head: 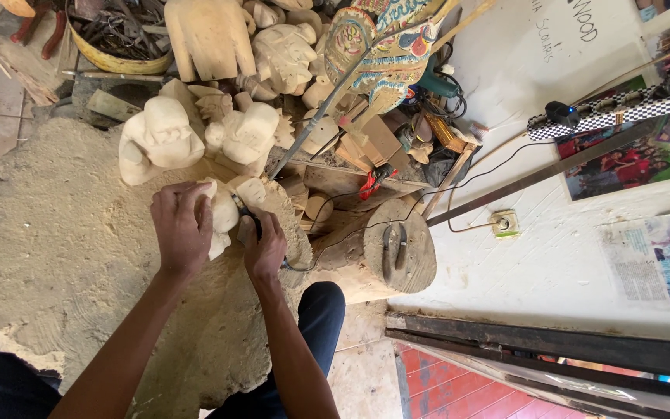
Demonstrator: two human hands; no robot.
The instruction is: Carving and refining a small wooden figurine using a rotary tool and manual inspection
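My left hand lies over a pale unpainted wooden carving and holds it against a big heap of sawdust. Just right of it, my right hand grips a small black corded power tool pressed to the carving's right side. The tool's black cord runs off to the right toward a wall socket. Most of the carving is hidden under my fingers.
Several unfinished pale wooden figures stand behind the carving. A painted flat puppet leans at the back. A round log block lies to the right, with wood scraps behind it. A bowl of tools sits top left. My knee is below.
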